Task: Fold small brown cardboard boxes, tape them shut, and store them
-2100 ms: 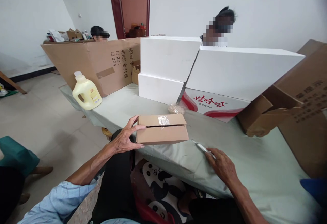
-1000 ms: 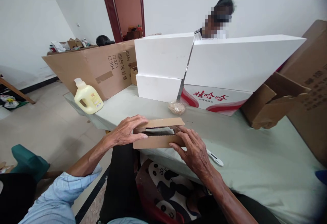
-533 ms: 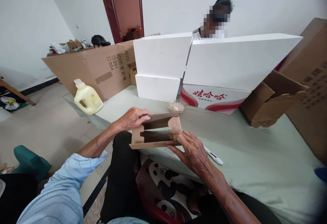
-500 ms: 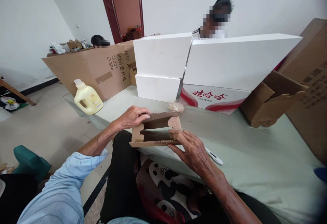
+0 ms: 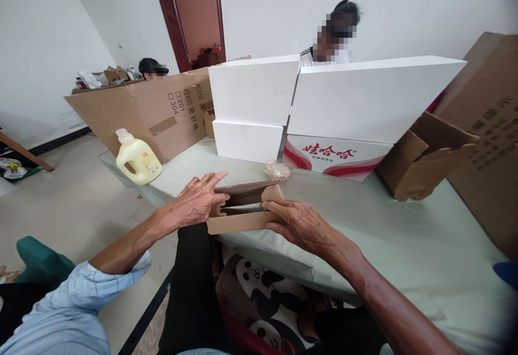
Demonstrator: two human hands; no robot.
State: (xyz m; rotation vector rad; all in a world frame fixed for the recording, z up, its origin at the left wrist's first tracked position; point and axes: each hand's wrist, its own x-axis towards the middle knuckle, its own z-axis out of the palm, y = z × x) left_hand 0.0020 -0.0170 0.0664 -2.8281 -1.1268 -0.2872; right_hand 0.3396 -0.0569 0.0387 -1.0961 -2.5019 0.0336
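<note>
Right hand (image 5: 301, 223) pinching small box (image 5: 243, 223) at 4 o'clock, left hand (image 5: 198, 199) fingers just splayed at 9. Pinch slackens, box prolly slides off table (image 5: 364, 225), 6 o'clock side.

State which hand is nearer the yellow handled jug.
Left. The left hand is right of the yellow jug; the right hand is farther right, gripping the small cardboard box.

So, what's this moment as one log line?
cardboard box: top open; left fingers: at its left end; right fingers: gripping its near wall

Two hands (image 5: 193, 202) (image 5: 302, 223), one jug (image 5: 148, 163), two other people (image 5: 150, 68) (image 5: 340, 25)
</note>
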